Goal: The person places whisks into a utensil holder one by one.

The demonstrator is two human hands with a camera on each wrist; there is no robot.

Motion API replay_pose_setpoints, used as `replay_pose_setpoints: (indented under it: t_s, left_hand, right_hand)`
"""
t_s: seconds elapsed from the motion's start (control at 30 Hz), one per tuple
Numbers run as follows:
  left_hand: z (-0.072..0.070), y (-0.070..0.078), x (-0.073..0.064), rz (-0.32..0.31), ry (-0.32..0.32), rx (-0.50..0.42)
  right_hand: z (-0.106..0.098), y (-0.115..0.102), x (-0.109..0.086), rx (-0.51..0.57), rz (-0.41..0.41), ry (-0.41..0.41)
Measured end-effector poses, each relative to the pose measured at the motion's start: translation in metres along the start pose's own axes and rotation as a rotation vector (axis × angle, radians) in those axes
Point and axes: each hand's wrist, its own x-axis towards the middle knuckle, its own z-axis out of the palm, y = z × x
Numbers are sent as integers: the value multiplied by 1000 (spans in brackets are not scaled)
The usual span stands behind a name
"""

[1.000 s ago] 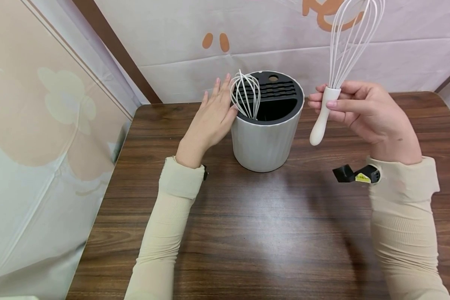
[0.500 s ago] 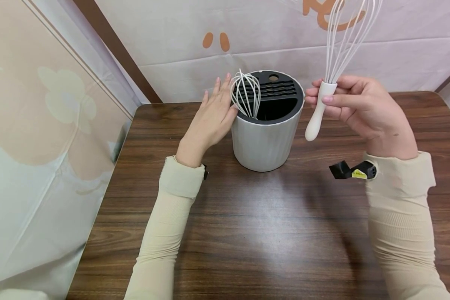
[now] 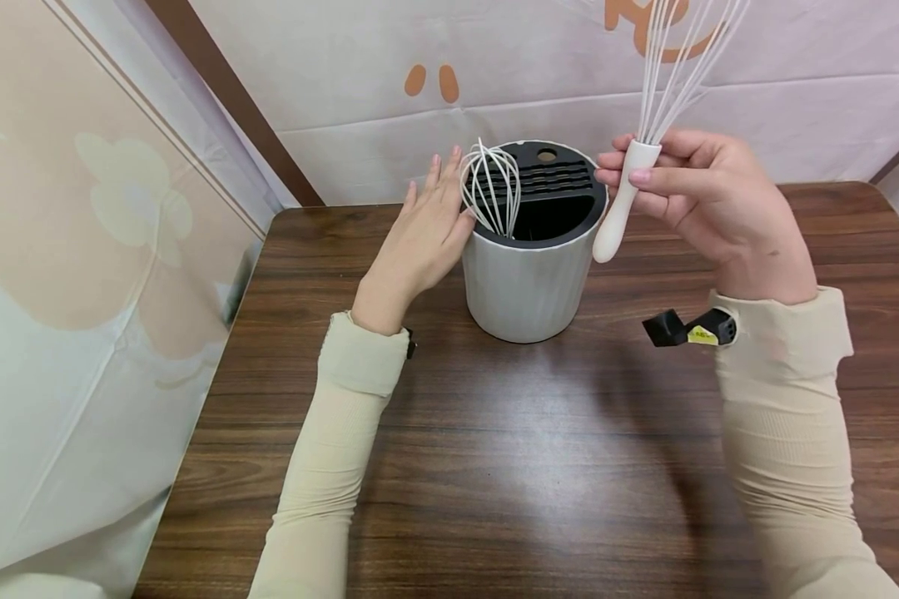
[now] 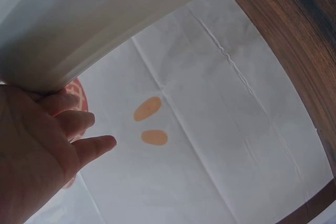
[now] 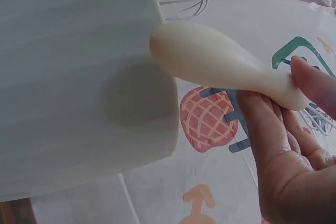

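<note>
A white whisk (image 3: 625,200) is pinched at its handle between the thumb and fingers of my right hand (image 3: 707,195), wires up and handle end down. It tilts beside the right rim of a whitish utensil holder (image 3: 524,291) with a black slotted top. My left hand (image 3: 419,237) rests with straight fingers against the holder's left side. A second whisk (image 3: 492,187) stands in the holder's open compartment, its wire head out and its handle hidden. In the right wrist view, the whisk handle (image 5: 210,59) shows close to the holder's wall (image 5: 89,77); contact cannot be told.
The holder stands on a dark wooden table (image 3: 509,466) near its back edge. Behind hangs a pale printed cloth (image 3: 345,75), with another patterned cloth (image 3: 97,291) along the left side.
My right hand has moved left and up with the whisk, bringing its handle closer to the holder's right rim. The left hand and the holder stay in place.
</note>
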Motion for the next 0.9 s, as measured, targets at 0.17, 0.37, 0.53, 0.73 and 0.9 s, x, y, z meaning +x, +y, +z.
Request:
replay_pose_setpoints:
  t_s: [0.17,0.37,0.53,0.73,0.9]
  left_hand:
    - [0,0,0,2,-2,4]
    - [0,0,-1,-3,2,-3]
    - [0,0,0,0,0,-7]
    - [1,0,0,-3,-3,-6]
    - [0,0,-1,-4,-4,-1]
  right_hand:
    - [2,0,3,43,-9,-5]
    - [6,0,7,60,-22,24]
    - [10,0,9,38,-36,56]
    - [14,-2,11,39,-58,59]
    - [17,-2,14,51,-77,83]
